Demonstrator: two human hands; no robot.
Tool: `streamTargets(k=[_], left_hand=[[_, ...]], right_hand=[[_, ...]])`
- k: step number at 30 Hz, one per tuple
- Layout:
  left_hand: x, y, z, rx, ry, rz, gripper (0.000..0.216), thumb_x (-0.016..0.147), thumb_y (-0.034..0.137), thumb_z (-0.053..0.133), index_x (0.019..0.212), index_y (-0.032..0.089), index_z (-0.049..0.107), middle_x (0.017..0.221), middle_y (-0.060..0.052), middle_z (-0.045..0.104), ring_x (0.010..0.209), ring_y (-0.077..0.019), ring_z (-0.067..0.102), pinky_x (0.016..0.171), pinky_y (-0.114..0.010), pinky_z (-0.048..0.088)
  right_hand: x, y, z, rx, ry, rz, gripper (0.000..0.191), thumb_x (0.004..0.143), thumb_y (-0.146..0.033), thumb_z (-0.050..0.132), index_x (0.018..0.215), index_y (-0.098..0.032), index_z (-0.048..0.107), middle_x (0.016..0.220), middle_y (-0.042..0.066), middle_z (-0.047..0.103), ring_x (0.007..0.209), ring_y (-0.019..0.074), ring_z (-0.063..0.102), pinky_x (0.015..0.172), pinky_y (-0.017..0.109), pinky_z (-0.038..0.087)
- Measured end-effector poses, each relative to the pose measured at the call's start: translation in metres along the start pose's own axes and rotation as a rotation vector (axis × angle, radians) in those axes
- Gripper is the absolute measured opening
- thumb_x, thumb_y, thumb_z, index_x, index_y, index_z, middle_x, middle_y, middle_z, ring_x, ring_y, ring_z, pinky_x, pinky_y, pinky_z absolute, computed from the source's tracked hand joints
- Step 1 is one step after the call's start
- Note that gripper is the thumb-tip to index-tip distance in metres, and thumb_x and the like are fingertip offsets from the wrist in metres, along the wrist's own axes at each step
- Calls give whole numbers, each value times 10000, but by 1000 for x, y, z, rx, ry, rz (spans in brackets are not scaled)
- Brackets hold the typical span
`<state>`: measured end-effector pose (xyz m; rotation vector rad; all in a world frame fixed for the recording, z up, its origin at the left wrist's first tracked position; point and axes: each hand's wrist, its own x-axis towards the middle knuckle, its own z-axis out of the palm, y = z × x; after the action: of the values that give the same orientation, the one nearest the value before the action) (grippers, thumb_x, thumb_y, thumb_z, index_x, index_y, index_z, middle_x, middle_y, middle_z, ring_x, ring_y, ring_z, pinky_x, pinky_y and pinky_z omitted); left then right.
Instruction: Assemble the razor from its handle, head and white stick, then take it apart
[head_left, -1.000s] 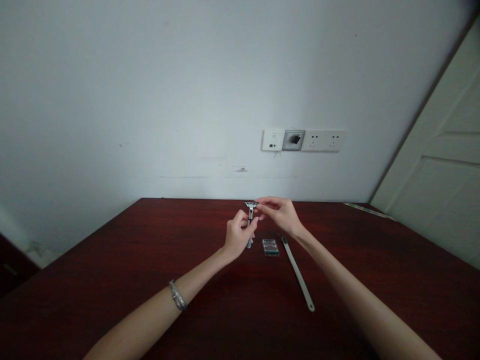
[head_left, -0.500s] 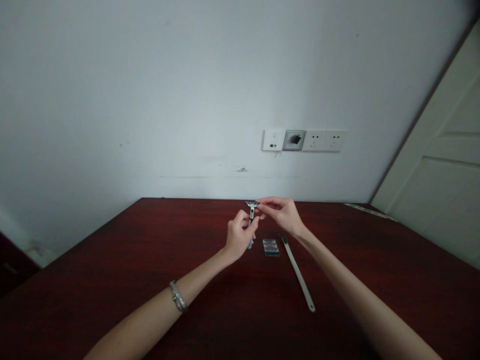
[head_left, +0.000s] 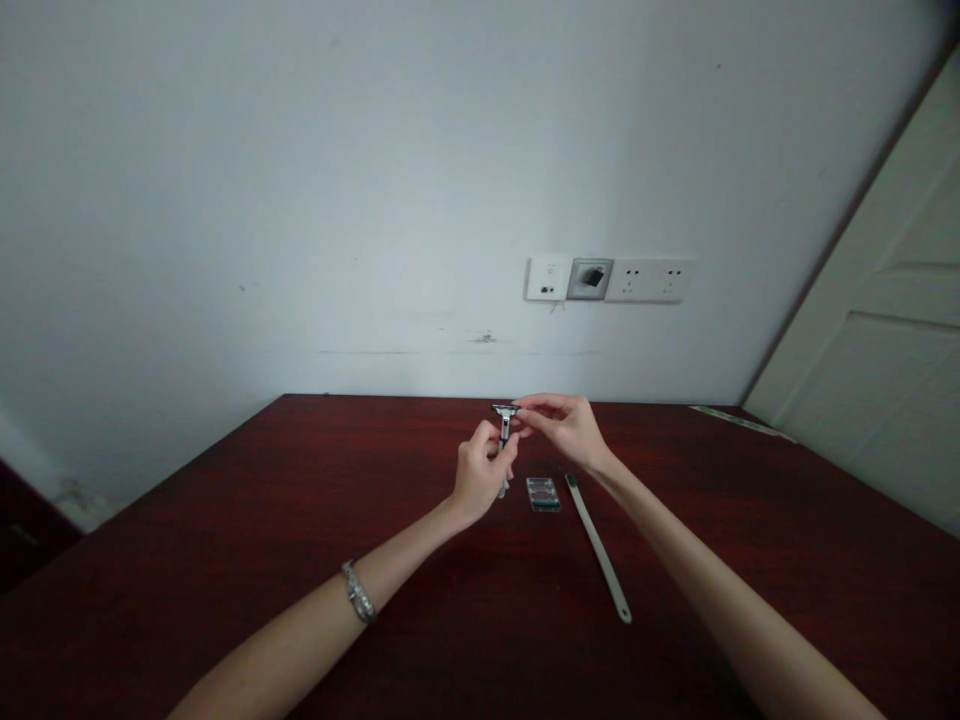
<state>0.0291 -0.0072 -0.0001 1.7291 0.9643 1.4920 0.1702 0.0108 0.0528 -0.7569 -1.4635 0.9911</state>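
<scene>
My left hand [head_left: 480,468] is closed around the handle of a razor [head_left: 505,424], which stands upright with its head at the top. The fingertips of my right hand [head_left: 568,428] pinch the right end of the razor's head. Some of the right fingers are hidden behind the thumb and the razor. Just right of the left hand, a small clear plastic case [head_left: 543,494] with a dark green strip lies on the table. Beside it is a long, thin pale brush [head_left: 600,552] with a dark tip at its far end.
The dark red wooden table [head_left: 375,450] meets a white wall with sockets [head_left: 649,281] and a switch panel. A flat, pale strip [head_left: 739,421] lies at the table's far right edge, near a white door [head_left: 892,330].
Almost nothing differs. The razor's head appears tilted slightly, and both hands keep their hold on it.
</scene>
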Motion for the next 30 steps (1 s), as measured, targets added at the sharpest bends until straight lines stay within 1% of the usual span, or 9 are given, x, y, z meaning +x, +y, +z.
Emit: streamTargets(k=[8,13,24,30], left_hand=[[-1,-1,3,-4,22,-24,281,817,416,517,712,191,386,424,77,492,319,-67,466,319,-134,319],[-1,-1,3,10,17,-14,272,826,417,504,724,187,400,432,77,491,319,-63,465,316,-129,327],[-1,2,2,11,-13,2,264,831,414,504,733,189,410,435,80,486,319,-74,472,314,-145,339],[0,1,1,10,-25,5,267,832,416,504,731,189,405,434,78,488,318,-73,469,315,-144,337]], right_hand=[[0,5,1,4,-6,-11,205,620,-301,742,756,-153,705,664,37,700,622,174,666,594,297,565],[1,8,2,27,-2,-15,212,606,-290,754,757,-150,703,693,38,709,616,163,663,642,306,558],[1,3,-3,-13,-40,-45,177,641,-272,736,761,-149,695,685,37,704,628,151,660,650,292,545],[0,0,-4,-39,-53,-58,195,649,-291,730,770,-143,689,688,44,704,635,162,666,650,303,546]])
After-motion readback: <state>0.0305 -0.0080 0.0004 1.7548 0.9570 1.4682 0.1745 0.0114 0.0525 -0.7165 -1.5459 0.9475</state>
